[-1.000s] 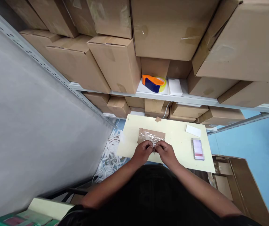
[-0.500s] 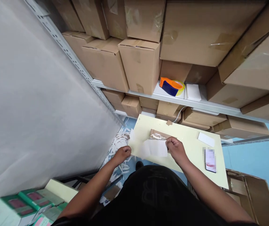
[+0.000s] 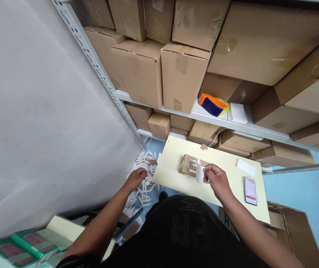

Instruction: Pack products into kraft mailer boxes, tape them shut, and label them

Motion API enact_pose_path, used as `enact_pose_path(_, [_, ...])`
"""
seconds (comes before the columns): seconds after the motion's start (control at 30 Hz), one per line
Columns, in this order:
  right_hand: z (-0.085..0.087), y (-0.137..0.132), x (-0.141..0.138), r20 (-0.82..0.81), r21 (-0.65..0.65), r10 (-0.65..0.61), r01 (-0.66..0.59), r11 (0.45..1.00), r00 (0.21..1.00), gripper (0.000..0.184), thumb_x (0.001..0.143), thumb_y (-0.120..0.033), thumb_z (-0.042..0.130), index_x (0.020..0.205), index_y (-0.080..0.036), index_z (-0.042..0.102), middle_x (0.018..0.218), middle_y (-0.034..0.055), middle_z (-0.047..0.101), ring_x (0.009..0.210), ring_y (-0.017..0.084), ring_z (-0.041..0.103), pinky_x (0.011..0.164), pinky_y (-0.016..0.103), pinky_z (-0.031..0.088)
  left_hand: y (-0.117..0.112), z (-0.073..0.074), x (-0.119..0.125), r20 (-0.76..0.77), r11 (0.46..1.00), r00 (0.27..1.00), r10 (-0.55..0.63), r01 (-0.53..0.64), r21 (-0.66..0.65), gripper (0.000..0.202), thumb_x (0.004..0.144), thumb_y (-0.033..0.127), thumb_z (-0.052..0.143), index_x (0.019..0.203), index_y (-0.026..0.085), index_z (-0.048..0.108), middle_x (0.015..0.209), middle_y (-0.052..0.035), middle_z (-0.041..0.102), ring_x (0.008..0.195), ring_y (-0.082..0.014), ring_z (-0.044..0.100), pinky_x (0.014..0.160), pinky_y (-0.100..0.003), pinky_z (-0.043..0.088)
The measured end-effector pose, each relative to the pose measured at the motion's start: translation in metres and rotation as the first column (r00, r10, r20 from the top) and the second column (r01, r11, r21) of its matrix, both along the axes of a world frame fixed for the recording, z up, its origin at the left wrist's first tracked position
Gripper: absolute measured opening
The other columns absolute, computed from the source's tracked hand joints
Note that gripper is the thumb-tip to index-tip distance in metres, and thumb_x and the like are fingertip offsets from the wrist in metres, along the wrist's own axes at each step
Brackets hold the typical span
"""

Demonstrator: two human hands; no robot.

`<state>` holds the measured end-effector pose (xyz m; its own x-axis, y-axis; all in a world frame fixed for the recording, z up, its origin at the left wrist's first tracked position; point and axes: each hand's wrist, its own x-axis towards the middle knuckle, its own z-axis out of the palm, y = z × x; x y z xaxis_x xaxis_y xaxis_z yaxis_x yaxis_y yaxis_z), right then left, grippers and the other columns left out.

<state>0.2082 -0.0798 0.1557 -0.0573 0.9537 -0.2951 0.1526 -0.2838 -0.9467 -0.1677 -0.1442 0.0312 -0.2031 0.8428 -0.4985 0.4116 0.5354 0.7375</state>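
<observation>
A small brown taped parcel (image 3: 189, 165) lies on the pale yellow table (image 3: 229, 178). My right hand (image 3: 216, 180) pinches a white label (image 3: 200, 171) just above the parcel's right end. My left hand (image 3: 136, 177) hangs off the table's left edge, over a pile of white paper strips (image 3: 142, 182) on the floor; its fingers are curled and I cannot make out anything in them.
A phone (image 3: 250, 191) and a white card (image 3: 245, 167) lie on the table's right side. An orange and blue tape dispenser (image 3: 213, 104) sits on the shelf among cardboard boxes. An open carton (image 3: 296, 227) stands at lower right; green boxes (image 3: 22, 251) at lower left.
My hands have parted: the left swung out over the floor strips, and the right kept the white label, which now hangs folded narrower by the parcel. The view has shifted left.
</observation>
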Motion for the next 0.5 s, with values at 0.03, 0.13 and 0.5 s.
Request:
enact_pose_path(0.03, [0.001,-0.002,-0.004,0.000,-0.002,0.003,-0.003,1.000,1.000,0.024,0.082,-0.043,0.069,0.071,-0.021,0.065,0.058,-0.0013,0.061,0.058,0.016,0.055,0.061,0.029,0.044,0.005,0.012,0.018,0.075,0.993,0.993,-0.092,0.086,0.086,0.026,0.085,0.043,0.056,0.087,0.021,0.070,0.086,-0.0033,0.073,0.082,-0.0215,0.068,0.076,-0.029,0.051])
enact_pose_path(0.13, [0.002,-0.005,-0.016,-0.018,-0.011,0.008,-0.008,1.000,1.000,0.024,0.081,-0.042,0.069,0.071,-0.021,0.065,0.057,-0.0015,0.061,0.058,0.016,0.055,0.063,0.029,0.045,0.020,0.048,0.074,0.247,0.919,0.916,-0.316,0.231,0.319,0.035,0.087,0.042,0.063,0.116,0.025,0.072,0.119,-0.0067,0.073,0.103,-0.0223,0.067,0.085,-0.029,0.052])
enact_pose_path(0.5, [0.007,-0.009,-0.021,-0.018,0.055,-0.053,0.054,0.997,0.998,0.021,0.082,-0.039,0.068,0.070,-0.022,0.064,0.058,-0.0014,0.057,0.059,0.016,0.051,0.059,0.028,0.041,0.039,0.039,0.121,0.487,0.942,0.809,-0.330,0.244,0.233,0.021,0.076,0.032,0.067,0.088,0.016,0.068,0.077,-0.0004,0.066,0.068,-0.0149,0.059,0.062,-0.024,0.044])
